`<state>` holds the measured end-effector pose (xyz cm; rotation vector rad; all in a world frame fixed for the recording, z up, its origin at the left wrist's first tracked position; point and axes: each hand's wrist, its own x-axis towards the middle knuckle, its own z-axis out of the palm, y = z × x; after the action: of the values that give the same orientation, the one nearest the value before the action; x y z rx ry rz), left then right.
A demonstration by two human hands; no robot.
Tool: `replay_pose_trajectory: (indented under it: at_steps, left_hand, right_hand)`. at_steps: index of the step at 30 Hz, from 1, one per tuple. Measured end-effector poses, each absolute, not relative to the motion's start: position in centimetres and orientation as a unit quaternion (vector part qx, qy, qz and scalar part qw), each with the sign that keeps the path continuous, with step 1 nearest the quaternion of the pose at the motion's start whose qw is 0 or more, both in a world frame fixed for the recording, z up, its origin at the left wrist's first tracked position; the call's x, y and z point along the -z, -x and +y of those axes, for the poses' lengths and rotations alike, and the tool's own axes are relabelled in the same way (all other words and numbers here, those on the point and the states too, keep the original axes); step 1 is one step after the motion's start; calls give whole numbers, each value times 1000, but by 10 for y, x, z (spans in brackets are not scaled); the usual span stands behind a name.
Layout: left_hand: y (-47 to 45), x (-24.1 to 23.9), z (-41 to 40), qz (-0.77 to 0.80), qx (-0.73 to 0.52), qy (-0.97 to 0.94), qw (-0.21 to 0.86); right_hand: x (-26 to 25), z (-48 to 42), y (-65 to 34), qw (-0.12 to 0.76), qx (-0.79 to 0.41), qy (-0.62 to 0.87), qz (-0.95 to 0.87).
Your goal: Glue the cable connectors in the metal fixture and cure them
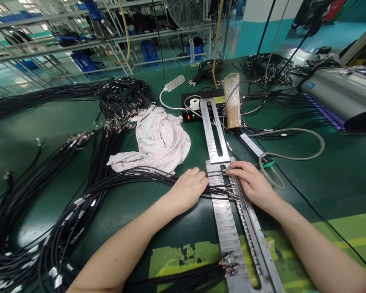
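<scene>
My left hand point(187, 189) lies palm down on a bundle of thin black cables point(140, 177), its fingers pressed together over them just left of a long metal fixture rail point(228, 228). The cable ends with small metal tips point(228, 188) lie across the rail. My right hand point(253, 183) rests on the rail's right side, fingers curled with the fingertips pinching at the cable tips. Another group of cable ends point(228, 268) lies across the rail nearer to me.
A large mass of black cables point(64, 195) covers the left of the green table. A crumpled white cloth point(158, 140) lies behind my left hand. Behind the rail are a black control box point(198, 106), a wrapped brown block point(232, 101) and a grey machine point(341, 95) at right.
</scene>
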<state>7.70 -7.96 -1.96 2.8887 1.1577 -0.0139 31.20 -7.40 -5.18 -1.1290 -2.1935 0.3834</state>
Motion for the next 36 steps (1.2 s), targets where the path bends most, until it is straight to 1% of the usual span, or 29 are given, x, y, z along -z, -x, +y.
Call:
replay_pose_trajectory:
  at_steps: [4,6,10,15,24,36]
  left_hand:
    - [-77,10,-79,443,-22,-893,75]
    - [-79,10,-79,483,-39,-870,88]
    - [-85,16,-79,507,-6,-859,68]
    - [-93,21,-78,507,26,-860,55]
    - [-96,31,-81,474,-10,-880,-5]
    - [-98,31,-76,462,-37,-886,-7]
  right_hand:
    - [38,-80,-310,310,-169,441,-825]
    - [35,-82,-309,308,-171,451,-820]
    - [33,-82,-310,283,-140,489,-813]
    - [32,-83,-309,243,-116,495,-826]
    - [33,-86,-308,222,-107,484,-840]
    - [33,-87,-307,214,-102,482,-843]
